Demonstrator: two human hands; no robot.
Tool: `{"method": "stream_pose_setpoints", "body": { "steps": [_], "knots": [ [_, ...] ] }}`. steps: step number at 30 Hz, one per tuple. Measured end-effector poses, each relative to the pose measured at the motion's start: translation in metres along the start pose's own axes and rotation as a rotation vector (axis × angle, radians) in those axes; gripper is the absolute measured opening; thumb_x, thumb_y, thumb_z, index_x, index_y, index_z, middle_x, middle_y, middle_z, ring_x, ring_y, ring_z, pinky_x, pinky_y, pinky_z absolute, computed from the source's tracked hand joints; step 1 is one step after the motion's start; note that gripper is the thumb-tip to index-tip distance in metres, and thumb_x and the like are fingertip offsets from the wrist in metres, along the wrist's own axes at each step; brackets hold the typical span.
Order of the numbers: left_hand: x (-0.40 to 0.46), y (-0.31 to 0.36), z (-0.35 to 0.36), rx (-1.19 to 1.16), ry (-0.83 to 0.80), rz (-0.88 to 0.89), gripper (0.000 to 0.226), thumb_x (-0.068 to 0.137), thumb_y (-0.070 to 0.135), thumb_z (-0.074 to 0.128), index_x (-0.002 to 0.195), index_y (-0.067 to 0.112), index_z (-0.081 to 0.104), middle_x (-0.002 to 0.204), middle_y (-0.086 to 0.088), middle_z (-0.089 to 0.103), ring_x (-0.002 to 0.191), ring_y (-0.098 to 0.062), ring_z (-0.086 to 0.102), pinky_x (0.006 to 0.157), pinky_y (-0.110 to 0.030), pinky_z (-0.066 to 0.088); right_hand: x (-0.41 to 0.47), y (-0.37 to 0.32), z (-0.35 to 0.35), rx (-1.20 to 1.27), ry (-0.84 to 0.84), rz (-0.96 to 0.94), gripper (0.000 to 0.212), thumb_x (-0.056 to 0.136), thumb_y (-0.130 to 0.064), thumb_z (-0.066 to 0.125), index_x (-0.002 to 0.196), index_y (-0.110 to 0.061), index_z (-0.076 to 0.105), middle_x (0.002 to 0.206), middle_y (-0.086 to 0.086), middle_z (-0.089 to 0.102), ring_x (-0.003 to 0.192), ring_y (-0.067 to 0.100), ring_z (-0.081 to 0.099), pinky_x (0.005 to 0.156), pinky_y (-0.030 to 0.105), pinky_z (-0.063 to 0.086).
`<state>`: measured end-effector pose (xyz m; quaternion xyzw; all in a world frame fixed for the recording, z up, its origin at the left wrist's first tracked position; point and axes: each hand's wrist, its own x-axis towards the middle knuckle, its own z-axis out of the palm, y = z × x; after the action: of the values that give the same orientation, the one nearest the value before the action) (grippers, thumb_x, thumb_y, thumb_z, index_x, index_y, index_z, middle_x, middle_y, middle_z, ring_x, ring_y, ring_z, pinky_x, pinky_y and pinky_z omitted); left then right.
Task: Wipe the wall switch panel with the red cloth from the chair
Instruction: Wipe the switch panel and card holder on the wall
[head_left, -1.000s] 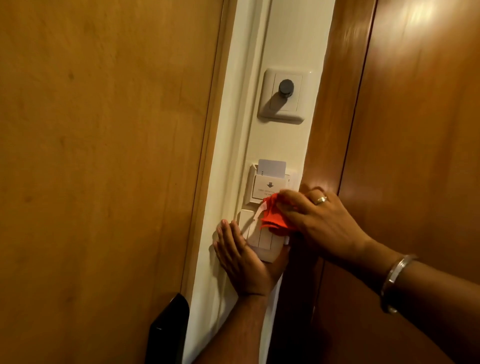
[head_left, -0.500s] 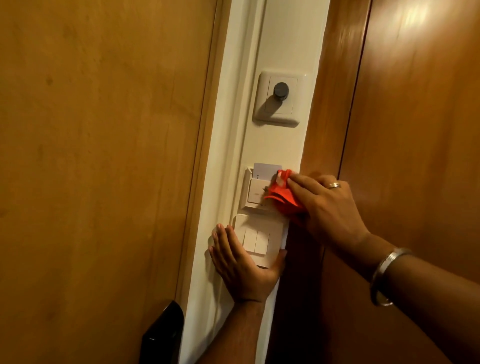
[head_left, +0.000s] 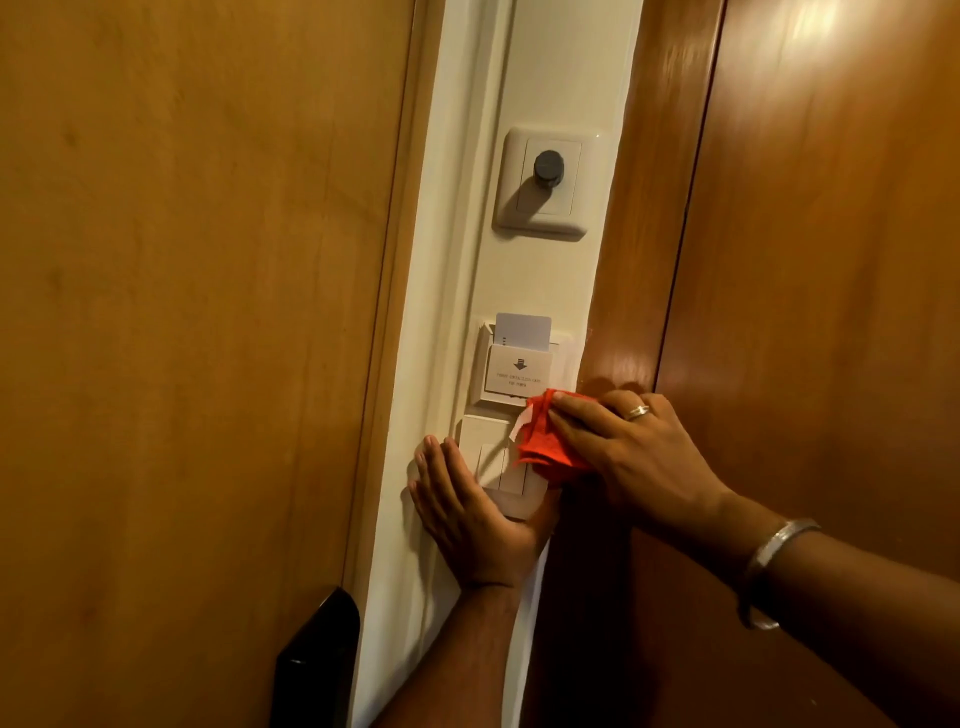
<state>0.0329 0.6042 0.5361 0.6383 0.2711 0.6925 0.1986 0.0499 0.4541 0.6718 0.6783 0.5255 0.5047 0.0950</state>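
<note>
The white wall switch panel (head_left: 485, 452) sits low on a narrow cream wall strip, under a key-card holder (head_left: 517, 374) with a white card in it. My right hand (head_left: 628, 447) presses a bunched red cloth (head_left: 545, 441) against the panel's upper right part, fingers flat over the cloth. My left hand (head_left: 467, 514) lies flat and spread on the wall, covering the panel's lower left corner; it holds nothing. The cloth and both hands hide much of the rocker switches.
A dimmer plate with a dark round knob (head_left: 548, 166) is higher on the same strip. Wooden door panels flank the strip on the left (head_left: 197, 312) and right (head_left: 805, 260). A black door handle plate (head_left: 317, 660) shows at the bottom left.
My right hand moved the red cloth up over the key-card holder, then back down onto the switch panel. My left hand stayed flat on the wall.
</note>
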Motion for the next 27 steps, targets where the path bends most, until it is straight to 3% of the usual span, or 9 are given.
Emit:
{"method": "stream_pose_setpoints", "body": {
  "steps": [5, 9, 13, 16, 20, 24, 27],
  "knots": [
    [0.001, 0.001, 0.003, 0.008, -0.02, -0.022, 0.121, 0.062, 0.083, 0.06, 0.149, 0.005, 0.028, 0.159, -0.019, 0.029, 0.149, -0.033, 0.022, 0.12, -0.056, 0.021, 0.018, -0.019, -0.009, -0.012, -0.03, 0.022, 0.065, 0.069, -0.037, 0.074, 0.127, -0.017, 0.052, 0.131, 0.009, 0.054, 0.099, 0.033, 0.055, 0.072, 0.044, 0.046],
    [-0.001, 0.001, 0.003, 0.078, 0.0, 0.017, 0.117, 0.069, 0.088, 0.047, 0.142, -0.003, 0.04, 0.153, -0.025, 0.038, 0.144, -0.04, 0.032, 0.117, -0.059, 0.027, 0.034, -0.043, -0.017, -0.068, -0.128, 0.02, 0.056, 0.079, -0.033, 0.062, 0.128, -0.013, 0.047, 0.125, 0.01, 0.05, 0.095, 0.032, 0.049, 0.07, 0.042, 0.041],
    [0.002, -0.001, 0.003, 0.037, -0.014, -0.002, 0.121, 0.062, 0.083, 0.06, 0.148, 0.003, 0.031, 0.157, -0.02, 0.031, 0.148, -0.034, 0.024, 0.122, -0.052, 0.019, 0.02, -0.029, -0.019, -0.111, -0.193, -0.016, 0.059, 0.08, -0.033, 0.063, 0.132, -0.014, 0.044, 0.128, 0.01, 0.049, 0.098, 0.031, 0.049, 0.072, 0.041, 0.041],
    [0.0, -0.003, 0.007, 0.043, 0.011, 0.039, 0.116, 0.067, 0.083, 0.06, 0.144, 0.001, 0.034, 0.154, -0.024, 0.036, 0.146, -0.037, 0.029, 0.121, -0.053, 0.022, 0.04, -0.035, -0.023, -0.101, -0.179, -0.059, 0.054, 0.08, -0.036, 0.063, 0.128, -0.017, 0.048, 0.126, 0.007, 0.05, 0.102, 0.031, 0.047, 0.074, 0.04, 0.038],
    [-0.005, -0.006, 0.011, 0.077, 0.091, 0.104, 0.099, 0.08, 0.078, 0.052, 0.137, -0.002, 0.037, 0.145, -0.03, 0.044, 0.139, -0.045, 0.038, 0.112, -0.063, 0.032, 0.06, -0.054, -0.026, -0.073, -0.153, -0.068, 0.049, 0.086, -0.035, 0.039, 0.13, -0.013, 0.044, 0.123, 0.009, 0.048, 0.103, 0.032, 0.045, 0.075, 0.04, 0.036],
    [0.0, -0.005, 0.006, 0.029, 0.018, 0.036, 0.118, 0.063, 0.082, 0.064, 0.145, 0.003, 0.035, 0.156, -0.021, 0.034, 0.147, -0.035, 0.027, 0.121, -0.053, 0.02, 0.037, -0.033, -0.025, -0.109, -0.204, -0.07, 0.055, 0.082, -0.036, 0.057, 0.132, -0.015, 0.044, 0.129, 0.007, 0.046, 0.103, 0.031, 0.044, 0.074, 0.04, 0.036],
    [0.0, -0.003, 0.005, 0.024, 0.028, 0.063, 0.121, 0.059, 0.077, 0.073, 0.143, -0.001, 0.036, 0.154, -0.024, 0.036, 0.146, -0.037, 0.029, 0.12, -0.055, 0.024, 0.049, -0.033, -0.027, -0.117, -0.152, -0.063, 0.051, 0.082, -0.036, 0.057, 0.128, -0.017, 0.048, 0.125, 0.006, 0.051, 0.101, 0.03, 0.046, 0.072, 0.04, 0.035]
  ]
}}
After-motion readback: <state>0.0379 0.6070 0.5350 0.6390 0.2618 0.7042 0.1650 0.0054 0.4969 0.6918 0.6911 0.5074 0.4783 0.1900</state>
